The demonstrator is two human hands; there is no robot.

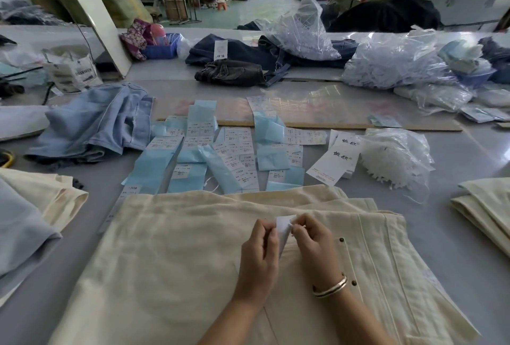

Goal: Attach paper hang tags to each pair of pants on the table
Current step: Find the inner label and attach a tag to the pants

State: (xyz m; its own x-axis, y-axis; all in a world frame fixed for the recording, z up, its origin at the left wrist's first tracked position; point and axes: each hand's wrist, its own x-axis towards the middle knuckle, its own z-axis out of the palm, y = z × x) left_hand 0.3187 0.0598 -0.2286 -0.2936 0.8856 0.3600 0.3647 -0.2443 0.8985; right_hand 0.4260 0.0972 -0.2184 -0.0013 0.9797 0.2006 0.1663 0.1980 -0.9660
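Tag (283,230), small white paper, is sitting between both hands over the cream pants (179,248) at table centre, near the camera. Left hand (260,248) is pinching the tag's left edge, fingers curled tight. Right hand (314,242) is pinching the tag's upper right corner with fingertips (294,230), other fingers curled; bracelet (331,288) is on that wrist. Whether a string is in the pinch, cannot tell.

Pants are lying flat, folded, with brown buttons (341,239) just right of the hands and stitched seams running down the right side. Pants are covering most of the near table (455,234).

Beyond the pants' far edge, sticker sheets (209,151) on blue backing are spreading in rows, touching or slipping under the fabric. White tag stack (335,162) is lying right of them, beside a bag of white fasteners (394,157). Blue pants (93,124) are bunching far left. More cream pants are lying at the left (55,195) and right (485,206) edges, with bare grey table between them and the centre pair.
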